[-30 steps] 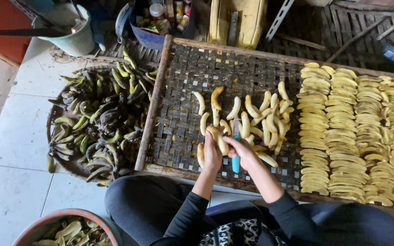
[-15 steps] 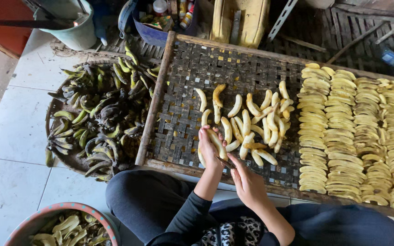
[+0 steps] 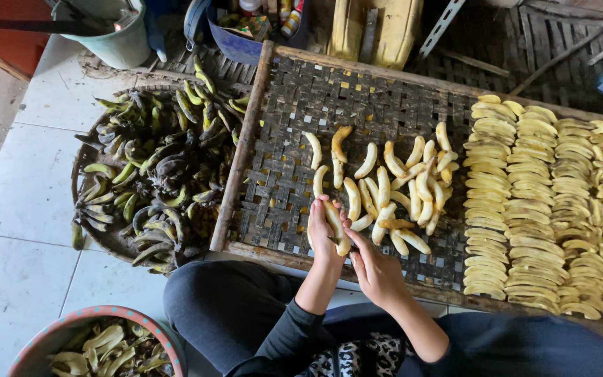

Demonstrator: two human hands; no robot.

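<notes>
Pale floor tiles [image 3: 15, 188] run under everything, and on them lies a long woven bamboo tray [image 3: 294, 126] with a wooden rim, set in front of a person seated on the floor in dark clothing. At the tray's near edge the left hand [image 3: 321, 234] is wrapped around a peeled banana [image 3: 336, 227], fingers closed along its length and holding it just above the weave. The right hand [image 3: 378, 272] sits just beside it, touching the banana's lower end — its fingers are curled in, seemingly on a thin blade that shows between the two hands, though too little of it is visible to be sure. Just beyond the hands, a loose heap of peeled bananas [image 3: 392, 185] lies scattered across the middle of the tray, some crossing one another. Further right, flat yellow banana slices [image 3: 546, 202] are laid in neat overlapping columns that fill the tray's right part. Left of the tray, touching its rim, a round woven basket [image 3: 82, 160] holds green and blackened unpeeled bananas [image 3: 155, 160]. Near the person's left knee, a bowl with a red-and-teal rim [image 3: 141, 321] holds banana peels [image 3: 106, 345]. Behind the basket stands a pale green bucket [image 3: 123, 42].
</notes>
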